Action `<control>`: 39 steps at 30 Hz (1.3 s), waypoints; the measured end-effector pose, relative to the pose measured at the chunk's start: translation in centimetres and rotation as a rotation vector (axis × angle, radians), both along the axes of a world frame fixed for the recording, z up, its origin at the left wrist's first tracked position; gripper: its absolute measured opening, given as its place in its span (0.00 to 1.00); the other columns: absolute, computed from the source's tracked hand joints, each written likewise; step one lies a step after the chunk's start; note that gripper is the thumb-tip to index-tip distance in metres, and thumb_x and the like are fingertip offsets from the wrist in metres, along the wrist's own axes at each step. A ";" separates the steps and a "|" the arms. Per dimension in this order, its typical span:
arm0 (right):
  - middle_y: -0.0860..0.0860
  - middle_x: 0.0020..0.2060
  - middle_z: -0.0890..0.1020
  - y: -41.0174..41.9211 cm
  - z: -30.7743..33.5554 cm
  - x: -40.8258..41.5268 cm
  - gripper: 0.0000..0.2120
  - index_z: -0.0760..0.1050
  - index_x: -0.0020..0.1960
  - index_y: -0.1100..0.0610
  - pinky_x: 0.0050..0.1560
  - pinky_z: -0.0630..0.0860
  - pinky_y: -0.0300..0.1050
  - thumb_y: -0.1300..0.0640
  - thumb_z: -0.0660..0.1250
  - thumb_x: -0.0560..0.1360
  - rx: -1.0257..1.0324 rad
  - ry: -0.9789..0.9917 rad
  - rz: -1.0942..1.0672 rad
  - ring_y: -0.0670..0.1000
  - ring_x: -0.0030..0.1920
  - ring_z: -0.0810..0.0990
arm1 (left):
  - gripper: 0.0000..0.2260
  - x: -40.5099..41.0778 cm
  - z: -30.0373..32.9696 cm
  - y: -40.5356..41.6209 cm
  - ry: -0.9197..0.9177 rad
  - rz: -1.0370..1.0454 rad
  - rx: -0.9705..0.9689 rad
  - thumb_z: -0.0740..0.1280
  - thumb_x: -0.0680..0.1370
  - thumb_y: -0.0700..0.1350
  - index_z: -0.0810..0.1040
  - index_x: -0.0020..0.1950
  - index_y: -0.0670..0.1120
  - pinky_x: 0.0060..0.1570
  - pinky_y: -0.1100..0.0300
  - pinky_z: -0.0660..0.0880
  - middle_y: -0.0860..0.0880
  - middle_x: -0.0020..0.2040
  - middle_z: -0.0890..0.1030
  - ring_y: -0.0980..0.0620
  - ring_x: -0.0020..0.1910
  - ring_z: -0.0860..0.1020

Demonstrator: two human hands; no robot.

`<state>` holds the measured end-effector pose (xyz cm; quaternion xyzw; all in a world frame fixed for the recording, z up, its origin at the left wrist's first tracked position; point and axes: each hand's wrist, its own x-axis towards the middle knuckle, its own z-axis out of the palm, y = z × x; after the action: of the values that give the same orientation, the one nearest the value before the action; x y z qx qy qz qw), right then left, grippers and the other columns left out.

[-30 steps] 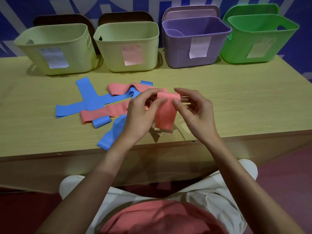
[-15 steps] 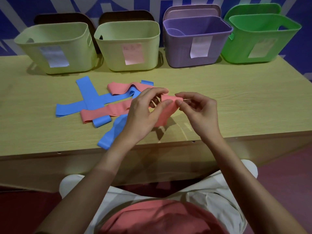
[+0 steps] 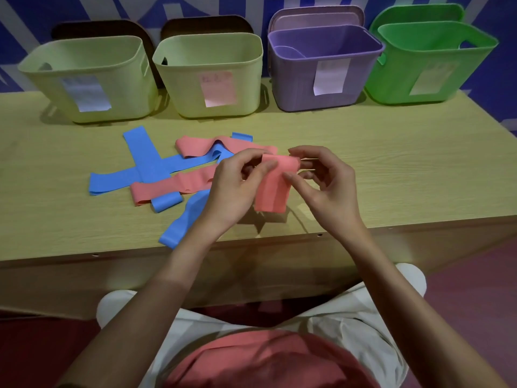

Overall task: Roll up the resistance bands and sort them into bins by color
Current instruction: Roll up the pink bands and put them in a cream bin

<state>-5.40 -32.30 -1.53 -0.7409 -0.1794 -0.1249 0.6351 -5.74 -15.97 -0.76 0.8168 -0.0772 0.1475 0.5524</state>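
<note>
The top edge of a pink band [image 3: 272, 186] is pinched by both hands above the near part of the desk [image 3: 391, 169]; the left hand [image 3: 235, 189] grips it from the left with thumb and curled fingers, and the right hand [image 3: 324, 186] pinches it from the right, thumb toward the near side and fingers folded over the far side. A small fold or first turn of a roll is seen between the two sets of fingertips, with its axis lying left to right; the free tail hangs down from it toward the near edge of the desk, so the long axis of the band runs away from the hands, downward and nearer; whether the tail's end touches the desk cannot be told. It is judged that further rolling will draw this tail upward, and that both hands are equally near to it.

To the left of the left hand, loose pink bands [image 3: 173, 187] and blue bands [image 3: 145, 161] are left lying flat and crossed over one another, unrolled. Along the far edge a row of bins is set: two pale yellow-green bins [image 3: 86, 79] to the left, the right one of the pair [image 3: 212, 77] bearing a pinkish label and lying far-left of the hands; then a purple bin [image 3: 324, 71] and a green bin [image 3: 430, 65] on the right. The pink-labelled bin is judged the likely goal.
</note>
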 end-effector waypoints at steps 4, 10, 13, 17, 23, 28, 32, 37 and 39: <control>0.57 0.49 0.82 0.1 -0.1 0.1 0.12 0.79 0.54 0.58 0.47 0.77 0.40 0.67 0.72 0.72 0.014 0.010 -0.056 0.47 0.43 0.80 | 0.07 -0.1 0.1 -0.2 0.031 -0.009 -0.041 0.67 0.78 0.45 0.81 0.46 0.42 0.39 0.55 0.72 0.43 0.38 0.80 0.55 0.37 0.75; 0.53 0.40 0.82 0.5 -0.1 0.4 0.12 0.81 0.52 0.56 0.44 0.76 0.35 0.68 0.71 0.72 0.105 0.158 -0.083 0.47 0.39 0.76 | 0.11 -0.4 0.2 0.1 0.012 -0.027 -0.013 0.70 0.75 0.49 0.79 0.56 0.50 0.44 0.56 0.74 0.52 0.41 0.76 0.48 0.41 0.75; 0.52 0.41 0.83 0.5 0.0 0.4 0.12 0.81 0.52 0.54 0.45 0.77 0.38 0.68 0.72 0.72 0.131 0.193 -0.080 0.47 0.38 0.78 | 0.12 -0.4 0.0 0.3 -0.017 -0.027 0.014 0.70 0.75 0.46 0.79 0.58 0.48 0.46 0.53 0.75 0.51 0.42 0.77 0.46 0.43 0.75; 0.52 0.42 0.85 0.9 0.1 0.1 0.13 0.80 0.55 0.59 0.46 0.78 0.37 0.69 0.71 0.72 0.208 0.203 -0.034 0.46 0.39 0.82 | 0.12 0.1 -0.2 0.4 -0.034 0.079 -0.046 0.70 0.75 0.46 0.78 0.57 0.46 0.47 0.58 0.75 0.49 0.43 0.79 0.47 0.45 0.78; 0.57 0.46 0.85 0.6 0.0 0.1 0.14 0.81 0.54 0.64 0.50 0.80 0.43 0.70 0.73 0.70 0.214 0.139 -0.067 0.53 0.44 0.85 | 0.12 0.5 0.2 0.3 0.089 0.058 -0.242 0.71 0.76 0.40 0.77 0.58 0.41 0.48 0.60 0.74 0.46 0.39 0.78 0.56 0.41 0.78; 0.55 0.41 0.84 0.3 0.2 0.0 0.14 0.80 0.53 0.68 0.45 0.80 0.39 0.71 0.74 0.68 0.265 0.181 -0.070 0.50 0.41 0.85 | 0.13 0.4 0.3 0.7 0.165 -0.035 -0.233 0.71 0.75 0.38 0.78 0.59 0.42 0.47 0.61 0.73 0.48 0.38 0.78 0.56 0.40 0.76; 0.54 0.42 0.86 0.1 0.6 -0.1 0.12 0.82 0.51 0.66 0.46 0.79 0.39 0.70 0.74 0.68 0.297 0.266 -0.036 0.51 0.44 0.85 | 0.15 0.7 0.0 0.8 0.141 -0.087 -0.138 0.71 0.75 0.38 0.77 0.62 0.42 0.45 0.60 0.70 0.47 0.33 0.73 0.53 0.37 0.72; 0.59 0.45 0.85 -0.6 0.8 0.3 0.14 0.80 0.51 0.68 0.46 0.80 0.39 0.67 0.71 0.65 0.568 0.551 0.159 0.53 0.46 0.84 | 0.14 0.9 0.1 1.0 0.084 -0.139 -0.103 0.71 0.74 0.37 0.79 0.60 0.43 0.43 0.58 0.69 0.46 0.37 0.71 0.53 0.38 0.70; 0.60 0.44 0.85 -0.8 0.7 0.5 0.13 0.81 0.49 0.67 0.45 0.80 0.38 0.66 0.71 0.65 0.589 0.610 0.184 0.56 0.46 0.81 | 0.12 0.9 0.1 0.9 0.072 -0.130 -0.074 0.72 0.74 0.37 0.80 0.57 0.43 0.42 0.59 0.70 0.48 0.37 0.72 0.55 0.37 0.70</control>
<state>-4.92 -33.13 -0.81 -0.5120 -0.0056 0.1112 0.8517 -4.81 -15.08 -0.65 0.7937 -0.1046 0.0849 0.5932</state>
